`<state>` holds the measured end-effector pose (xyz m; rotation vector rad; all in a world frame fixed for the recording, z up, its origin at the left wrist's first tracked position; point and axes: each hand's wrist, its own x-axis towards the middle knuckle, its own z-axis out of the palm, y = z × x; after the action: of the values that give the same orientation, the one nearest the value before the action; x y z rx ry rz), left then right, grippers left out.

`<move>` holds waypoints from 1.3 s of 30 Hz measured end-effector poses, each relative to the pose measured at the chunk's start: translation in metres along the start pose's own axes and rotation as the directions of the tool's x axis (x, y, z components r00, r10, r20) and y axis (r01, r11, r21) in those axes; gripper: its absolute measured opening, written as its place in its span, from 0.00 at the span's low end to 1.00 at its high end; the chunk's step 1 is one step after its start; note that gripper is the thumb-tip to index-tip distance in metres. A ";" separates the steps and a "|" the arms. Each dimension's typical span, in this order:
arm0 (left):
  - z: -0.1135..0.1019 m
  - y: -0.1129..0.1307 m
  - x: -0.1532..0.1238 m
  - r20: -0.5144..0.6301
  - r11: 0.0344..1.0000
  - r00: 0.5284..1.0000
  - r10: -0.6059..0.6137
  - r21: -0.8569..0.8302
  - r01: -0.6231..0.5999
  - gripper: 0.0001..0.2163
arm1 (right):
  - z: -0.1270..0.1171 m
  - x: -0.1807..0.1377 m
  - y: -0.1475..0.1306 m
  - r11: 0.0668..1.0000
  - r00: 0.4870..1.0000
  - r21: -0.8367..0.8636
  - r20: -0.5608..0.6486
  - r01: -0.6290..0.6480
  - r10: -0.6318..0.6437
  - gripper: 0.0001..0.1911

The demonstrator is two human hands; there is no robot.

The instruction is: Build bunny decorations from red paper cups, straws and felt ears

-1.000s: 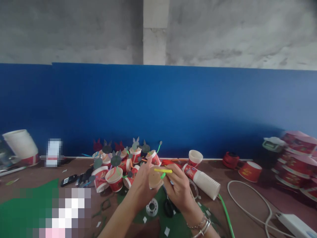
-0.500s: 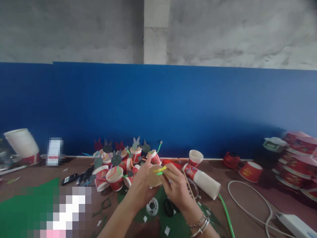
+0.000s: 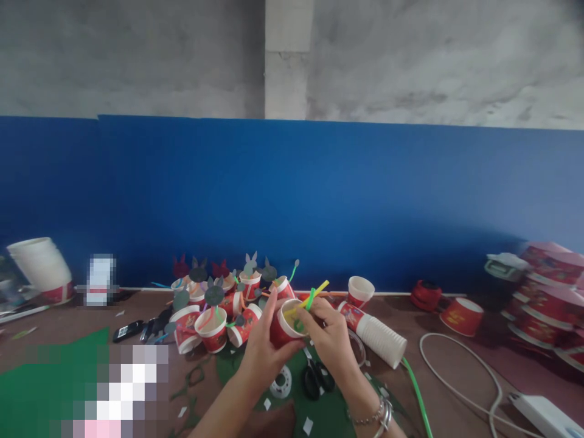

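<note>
Straws [image 3: 314, 294], one yellow and one green, are poking out of the mouth of the red paper cup [image 3: 280, 328] that I am holding up over the tabletop [image 3: 68, 331], straight ahead of me and close in. My left hand [image 3: 262, 353] is taking the cup from its left side, with the fingers [image 3: 274, 301] clamped round its wall. The cup is tipping so that its mouth is facing up and toward my right.

My right hand [image 3: 333, 344] is sitting at the rim on the opposite side. Its fingers [image 3: 319, 307] are closed together on the straws where they are leaving the cup, as far as I can tell. The straws are slanting along one line, low inside the cup and rising up and to the right past my knuckles, so the right hand is the nearer one to them and the left is only steadying the cup.

Below my hands, scissors [image 3: 314, 380] and a tape roll [image 3: 280, 382] are lying on green felt [image 3: 328, 417].
</note>
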<state>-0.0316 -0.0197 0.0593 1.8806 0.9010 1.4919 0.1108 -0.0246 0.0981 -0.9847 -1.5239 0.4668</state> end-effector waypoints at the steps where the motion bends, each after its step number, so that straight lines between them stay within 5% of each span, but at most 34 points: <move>1: 0.001 -0.001 0.000 0.002 1.000 1.000 -0.009 -0.024 0.010 0.42 | 0.000 0.000 -0.001 1.000 1.000 -0.010 0.013 -0.006 0.006 0.17; 4: 0.002 -0.001 0.001 -0.056 0.999 0.998 -0.032 0.000 0.032 0.42 | -0.001 0.000 -0.002 0.998 0.997 -0.030 0.046 -0.060 0.061 0.15; 8: 0.000 -0.001 0.003 -0.084 0.986 0.996 0.007 0.166 0.007 0.30 | -0.004 0.001 -0.003 0.995 0.990 -0.039 0.099 -0.097 0.100 0.09; 12: -0.001 0.002 0.004 -0.029 0.996 0.999 -0.041 0.077 0.044 0.28 | -0.005 0.000 -0.003 0.994 0.996 -0.084 0.049 -0.064 0.069 0.07; 16: 0.000 0.007 0.005 0.105 0.973 0.979 -0.173 -0.133 0.186 0.26 | -0.013 0.000 -0.009 0.997 0.997 -0.006 0.003 -0.079 0.079 0.17; 19: -0.003 0.011 0.005 0.201 0.922 0.957 -0.210 -0.286 0.262 0.29 | -0.026 0.003 -0.014 0.972 0.991 0.203 -0.027 -0.121 0.129 0.21; 23: -0.008 0.015 0.005 0.452 0.785 0.862 -0.230 -0.438 0.438 0.38 | -0.042 0.010 -0.014 0.853 0.956 0.442 0.037 -0.277 0.291 0.28; 29: -0.008 0.013 0.000 0.634 0.765 0.743 -0.217 -0.362 0.532 0.38 | -0.037 0.009 -0.019 0.876 0.869 0.226 0.372 -0.425 0.326 0.21; 32: -0.007 0.014 -0.001 0.657 0.806 0.713 -0.244 -0.272 0.526 0.39 | -0.029 0.007 -0.020 0.888 0.867 0.207 0.390 -0.412 0.311 0.17; 39: -0.007 0.014 -0.001 0.583 0.869 0.777 -0.237 -0.230 0.438 0.36 | -0.025 0.006 -0.010 0.918 0.890 0.112 0.313 -0.381 0.331 0.14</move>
<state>-0.0368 -0.0287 0.0712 1.6192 0.6068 0.7645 0.1315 -0.0318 0.1150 -1.1009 -1.5279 1.0278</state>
